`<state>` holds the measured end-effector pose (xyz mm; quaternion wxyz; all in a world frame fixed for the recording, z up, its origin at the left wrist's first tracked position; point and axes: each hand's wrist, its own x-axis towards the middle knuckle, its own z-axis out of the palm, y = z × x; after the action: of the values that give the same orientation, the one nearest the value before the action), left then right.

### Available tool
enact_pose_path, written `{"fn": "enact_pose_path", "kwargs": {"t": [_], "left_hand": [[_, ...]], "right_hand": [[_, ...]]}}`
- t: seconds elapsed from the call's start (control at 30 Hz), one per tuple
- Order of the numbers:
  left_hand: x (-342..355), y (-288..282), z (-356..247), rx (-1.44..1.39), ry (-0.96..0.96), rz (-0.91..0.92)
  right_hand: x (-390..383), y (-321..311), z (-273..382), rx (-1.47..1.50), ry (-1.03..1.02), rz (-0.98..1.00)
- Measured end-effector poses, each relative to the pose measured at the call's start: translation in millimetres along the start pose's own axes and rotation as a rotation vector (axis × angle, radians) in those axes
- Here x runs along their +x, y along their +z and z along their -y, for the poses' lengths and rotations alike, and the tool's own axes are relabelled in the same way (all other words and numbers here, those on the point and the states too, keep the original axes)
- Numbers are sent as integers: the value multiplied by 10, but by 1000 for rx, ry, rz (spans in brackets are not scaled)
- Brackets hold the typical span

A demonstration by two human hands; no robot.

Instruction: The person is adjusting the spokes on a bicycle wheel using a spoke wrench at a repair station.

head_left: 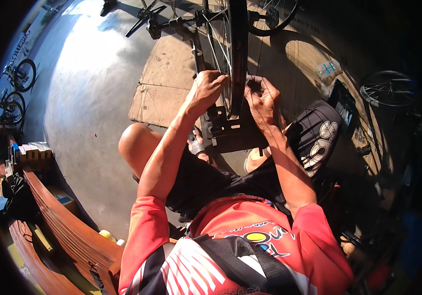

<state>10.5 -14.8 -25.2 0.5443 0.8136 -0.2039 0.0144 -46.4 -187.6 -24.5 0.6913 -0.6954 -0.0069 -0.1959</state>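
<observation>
both hands (210, 89) grip upright wheel (235, 54), edge-on, seemingly running away.

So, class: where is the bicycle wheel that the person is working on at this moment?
In the head view the bicycle wheel stands upright at top centre, edge-on, between the left hand and right hand, its lower rim in a dark stand above flattened cardboard.

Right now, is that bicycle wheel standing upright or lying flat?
Upright. The wheel stands on edge in a dark stand, its rim running straight up, with the left hand and right hand on either side.
</observation>
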Motion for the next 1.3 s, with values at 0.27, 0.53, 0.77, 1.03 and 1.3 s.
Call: {"fn": "enact_pose_path", "kwargs": {"t": [0.27,0.53,0.77,1.03,1.3], "left_hand": [[58,-4,-40,-203,-102,-39],[-121,-92,-166,-239,-181,-46],[-156,-26,-180,-4,5,-213],[-208,-329,-505,-262,-252,305],[-288,-336,-417,-480,-497,223]], "right_hand": [[-79,-141,221,-194,181,306],[-141,-99,18,35,216,351],[-21,-131,392,-175,255,435],[-1,-150,396,-219,271,449],[-2,-202,703,-94,444,438]]}}
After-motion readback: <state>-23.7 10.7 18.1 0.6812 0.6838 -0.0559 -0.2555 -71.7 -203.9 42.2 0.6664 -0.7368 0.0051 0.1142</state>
